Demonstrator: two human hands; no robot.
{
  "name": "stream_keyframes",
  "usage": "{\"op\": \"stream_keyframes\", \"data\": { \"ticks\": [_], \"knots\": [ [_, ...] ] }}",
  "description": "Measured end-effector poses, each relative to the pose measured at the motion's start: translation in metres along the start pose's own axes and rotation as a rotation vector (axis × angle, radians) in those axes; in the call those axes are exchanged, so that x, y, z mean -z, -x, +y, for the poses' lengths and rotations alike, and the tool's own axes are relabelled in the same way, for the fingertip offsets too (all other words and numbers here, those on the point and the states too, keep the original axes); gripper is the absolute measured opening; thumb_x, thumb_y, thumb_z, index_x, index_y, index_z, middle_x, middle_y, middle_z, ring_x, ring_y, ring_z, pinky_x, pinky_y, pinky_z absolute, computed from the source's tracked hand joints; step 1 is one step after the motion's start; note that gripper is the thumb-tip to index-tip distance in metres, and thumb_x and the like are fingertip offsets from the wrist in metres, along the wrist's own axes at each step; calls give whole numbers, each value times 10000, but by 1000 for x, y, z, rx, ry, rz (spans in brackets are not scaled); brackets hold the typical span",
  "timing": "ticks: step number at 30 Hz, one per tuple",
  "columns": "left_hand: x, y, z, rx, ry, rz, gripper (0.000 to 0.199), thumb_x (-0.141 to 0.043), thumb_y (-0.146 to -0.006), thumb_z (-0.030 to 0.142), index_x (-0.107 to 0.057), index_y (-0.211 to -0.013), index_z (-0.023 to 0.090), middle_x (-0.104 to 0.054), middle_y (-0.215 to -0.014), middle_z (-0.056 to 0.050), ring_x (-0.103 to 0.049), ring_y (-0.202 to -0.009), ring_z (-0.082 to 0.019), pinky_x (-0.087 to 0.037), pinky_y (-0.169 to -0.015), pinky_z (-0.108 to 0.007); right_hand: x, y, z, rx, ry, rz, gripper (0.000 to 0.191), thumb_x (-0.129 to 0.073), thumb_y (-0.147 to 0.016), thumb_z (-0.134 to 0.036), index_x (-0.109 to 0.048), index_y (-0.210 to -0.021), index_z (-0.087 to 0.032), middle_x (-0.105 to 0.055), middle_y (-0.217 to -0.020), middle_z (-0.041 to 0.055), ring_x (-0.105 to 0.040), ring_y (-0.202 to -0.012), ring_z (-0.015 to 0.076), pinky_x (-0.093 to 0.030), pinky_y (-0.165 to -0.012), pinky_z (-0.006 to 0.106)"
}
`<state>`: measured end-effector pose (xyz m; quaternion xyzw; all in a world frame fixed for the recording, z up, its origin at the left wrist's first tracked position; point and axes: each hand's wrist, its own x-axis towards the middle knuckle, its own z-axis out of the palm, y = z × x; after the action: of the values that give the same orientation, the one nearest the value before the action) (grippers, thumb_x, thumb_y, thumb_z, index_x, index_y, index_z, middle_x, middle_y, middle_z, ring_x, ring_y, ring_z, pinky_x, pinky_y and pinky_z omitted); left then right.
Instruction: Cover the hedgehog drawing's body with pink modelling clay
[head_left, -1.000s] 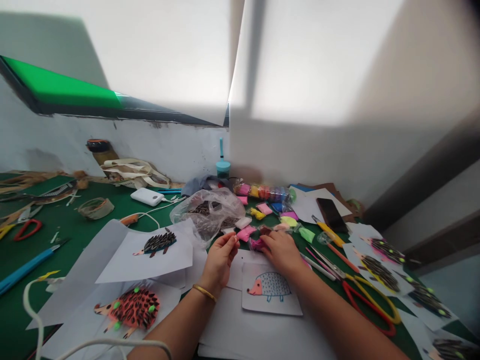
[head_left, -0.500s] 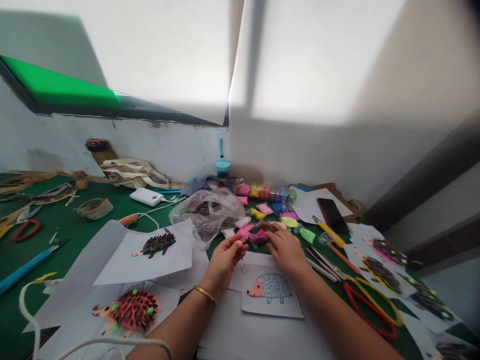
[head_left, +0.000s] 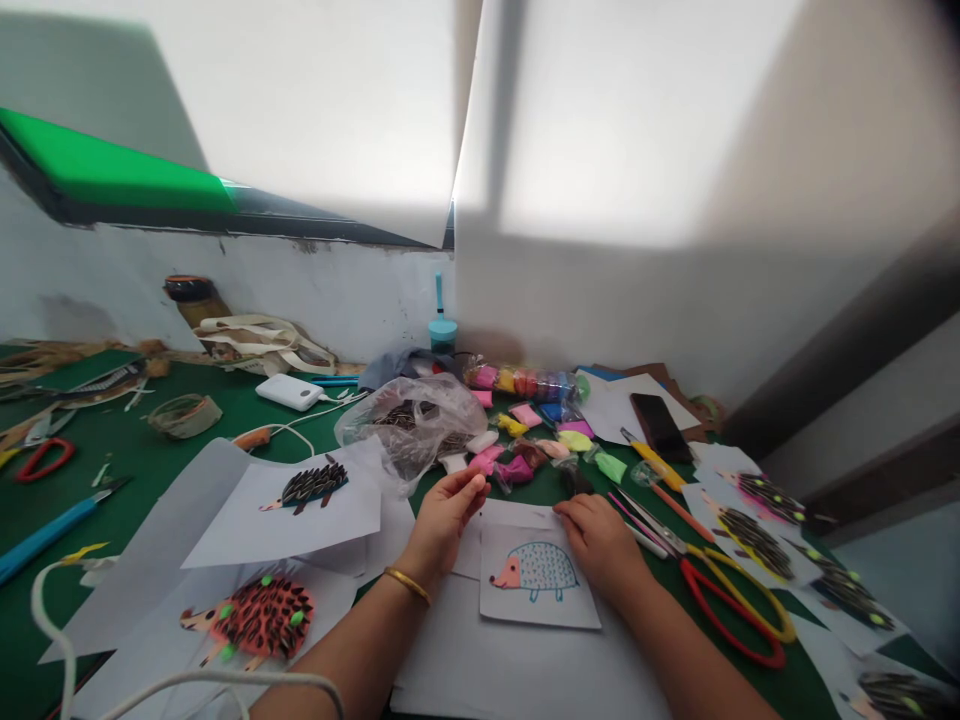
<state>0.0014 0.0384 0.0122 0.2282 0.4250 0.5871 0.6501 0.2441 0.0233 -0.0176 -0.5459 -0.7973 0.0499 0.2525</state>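
Beside the right hand (head_left: 600,540) lies a blue-spined, pink-faced hedgehog drawing (head_left: 536,573).

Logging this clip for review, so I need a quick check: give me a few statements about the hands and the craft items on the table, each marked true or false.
1. The right hand rests at the upper right corner of the hedgehog drawing. True.
2. The left hand holds the red-handled scissors. False: the scissors lie on the table right of the right hand, untouched; the left hand's fingers are pinched together above the paper.
3. A gold bangle sits on the left wrist. True.
4. The phone lies on the hedgehog drawing. False: it lies farther back on the right, on white paper.
5. The plastic bag lies behind the left hand. True.
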Motion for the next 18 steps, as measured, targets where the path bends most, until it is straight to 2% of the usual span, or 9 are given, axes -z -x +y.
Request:
{"op": "stream_keyframes", "data": {
  "ticks": [7,12,18],
  "knots": [
    [-1,6,3,25,7,-29,387,-895,-582,254,-748,-915,123,-722,-790,-62,-655,-712,-122,-517,-712,-221,-8,-2,4,-42,-41,-38,281,-414,-958,-234,-694,-966,-209,-671,-932,78,-573,-904,227,-448,-827,359],
    [-1,6,4,29,-26,-28,404,-888,-583,323,-746,-910,134,-704,-759,-40,-647,-668,-113,-496,-637,-204,-7,-2,4,-44,-60,-33,274,-414,-959,-221,-688,-955,-200,-665,-925,72,-570,-901,221,-444,-825,346],
    [-1,5,3,-1,15,-13,402,-894,-586,281,-747,-933,138,-728,-836,-71,-665,-752,-133,-523,-725,-223,-8,-3,6,-45,-73,-35,262,-425,-947,-205,-687,-939,-204,-663,-910,66,-571,-891,215,-444,-819,338]
  ]
}}
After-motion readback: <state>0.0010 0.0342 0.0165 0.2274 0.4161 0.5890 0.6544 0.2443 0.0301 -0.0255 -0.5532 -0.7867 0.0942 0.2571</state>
